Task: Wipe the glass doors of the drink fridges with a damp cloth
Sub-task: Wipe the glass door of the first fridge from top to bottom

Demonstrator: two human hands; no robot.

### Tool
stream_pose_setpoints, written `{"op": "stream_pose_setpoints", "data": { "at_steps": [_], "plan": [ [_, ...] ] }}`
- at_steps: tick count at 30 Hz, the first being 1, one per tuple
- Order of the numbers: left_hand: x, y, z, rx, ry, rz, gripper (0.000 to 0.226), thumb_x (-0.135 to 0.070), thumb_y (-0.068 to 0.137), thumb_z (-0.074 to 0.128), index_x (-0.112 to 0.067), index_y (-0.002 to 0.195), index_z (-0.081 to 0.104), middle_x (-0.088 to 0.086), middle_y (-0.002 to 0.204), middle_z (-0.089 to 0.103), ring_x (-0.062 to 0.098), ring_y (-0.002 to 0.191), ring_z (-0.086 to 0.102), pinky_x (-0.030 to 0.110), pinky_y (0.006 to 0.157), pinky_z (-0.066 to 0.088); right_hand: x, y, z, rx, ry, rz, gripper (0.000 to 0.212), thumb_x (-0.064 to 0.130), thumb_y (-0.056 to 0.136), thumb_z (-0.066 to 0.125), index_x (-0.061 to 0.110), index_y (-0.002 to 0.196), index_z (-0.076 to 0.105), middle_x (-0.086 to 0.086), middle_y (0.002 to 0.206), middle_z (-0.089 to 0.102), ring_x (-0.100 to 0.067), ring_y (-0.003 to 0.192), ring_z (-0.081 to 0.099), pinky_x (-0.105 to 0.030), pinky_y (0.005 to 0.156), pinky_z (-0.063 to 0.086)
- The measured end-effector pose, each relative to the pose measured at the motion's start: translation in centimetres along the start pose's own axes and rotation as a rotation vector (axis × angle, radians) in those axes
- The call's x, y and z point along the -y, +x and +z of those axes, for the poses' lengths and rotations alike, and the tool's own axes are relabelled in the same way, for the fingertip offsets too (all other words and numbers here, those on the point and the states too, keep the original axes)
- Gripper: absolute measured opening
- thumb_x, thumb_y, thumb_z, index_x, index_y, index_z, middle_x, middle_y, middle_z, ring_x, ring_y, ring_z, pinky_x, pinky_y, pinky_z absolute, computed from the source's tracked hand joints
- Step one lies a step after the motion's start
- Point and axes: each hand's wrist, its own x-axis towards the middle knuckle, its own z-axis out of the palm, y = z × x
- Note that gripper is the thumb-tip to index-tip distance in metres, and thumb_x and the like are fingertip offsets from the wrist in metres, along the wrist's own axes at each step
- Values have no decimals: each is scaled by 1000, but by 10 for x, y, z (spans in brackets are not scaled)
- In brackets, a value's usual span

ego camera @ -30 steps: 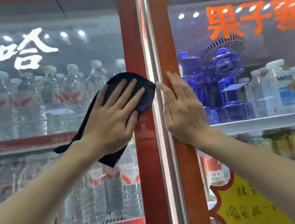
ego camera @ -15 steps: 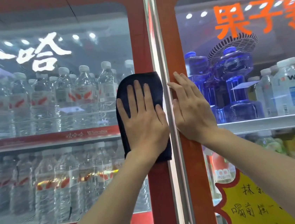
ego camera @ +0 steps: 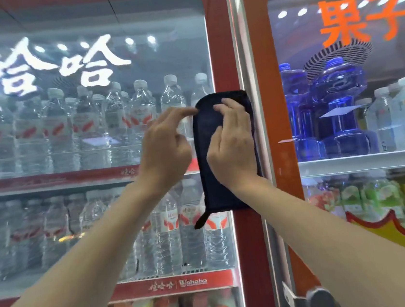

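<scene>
cloth (ego camera: pixel 226 196) flat on left fridge's red door frame (ego camera: pixel 247 249), under right hand (ego camera: pixel 231 150): bent fingers (ego camera: pixel 227 105) grip it. left hand (ego camera: pixel 163 152) fingertips (ego camera: pixel 191 110) touch its top-left corner (pinch unclear).

I see rows of clear water bottles (ego camera: pixel 88 131) at left, blue jugs (ego camera: pixel 343 112) on a white shelf (ego camera: pixel 364 161) at right, small lights (ego camera: pixel 291 13) glowing above.

The right hand (ego camera: pixel 231 147) covers the dark cloth's (ego camera: pixel 216 197) middle; whether the left hand (ego camera: pixel 166 152) pinches its edge cannot be told. Orange lettering (ego camera: pixel 344 21) runs off the right edge, white lettering (ego camera: pixel 110 61) off the left. A blurred dark object (ego camera: pixel 322 302) sits at the bottom edge.
</scene>
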Motion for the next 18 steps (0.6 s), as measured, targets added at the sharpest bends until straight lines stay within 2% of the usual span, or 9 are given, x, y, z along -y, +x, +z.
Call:
{"op": "stream_pose_setpoints", "data": {
  "at_steps": [3,4,8,11,13,16,18],
  "plan": [
    [40,-36,-22,-222,183,-42,47,4,77,43,-12,113,68,3,116,67,20,112,57,25,100,32,-10,-4,9,147,-340,-194,54,26,98,41,-1,144,49,-22,153,44,-36,144,38,-45,122,30],
    [52,-47,-30,-247,253,-45,45,3,77,44,-11,112,68,4,116,66,22,111,55,25,95,29,-12,-1,10,186,-387,-242,59,29,98,41,-2,148,45,-23,156,41,-37,147,36,-47,123,29],
    [82,-74,-44,-200,395,32,45,-2,77,44,-6,118,65,11,123,63,25,115,49,30,95,27,-22,17,11,307,-510,-404,64,30,101,35,0,157,34,-20,166,29,-34,154,27,-48,127,21],
    [90,-75,-46,-152,392,58,47,-3,78,45,-6,121,63,11,126,60,24,116,48,22,100,21,-16,1,15,216,-599,-352,60,30,104,32,7,160,32,-13,169,27,-29,157,23,-54,129,10],
    [91,-75,-47,-152,372,60,46,-5,81,43,-6,122,63,11,127,60,25,117,48,17,104,15,-3,-34,18,226,-579,-315,60,31,105,33,10,161,30,-10,170,25,-27,158,19,-57,128,9],
    [94,-76,-53,-129,325,85,45,-6,83,42,-6,123,63,10,128,60,25,119,50,20,105,19,9,-93,13,469,-543,-546,61,31,106,36,9,162,26,-9,171,18,-23,160,12,-57,127,14],
    [102,-79,-60,-99,329,107,46,-5,83,42,-7,124,63,9,129,59,26,119,51,25,103,24,5,-88,2,619,-502,-695,61,31,107,36,9,163,24,-7,172,16,-21,160,10,-52,129,13]
  ]
}}
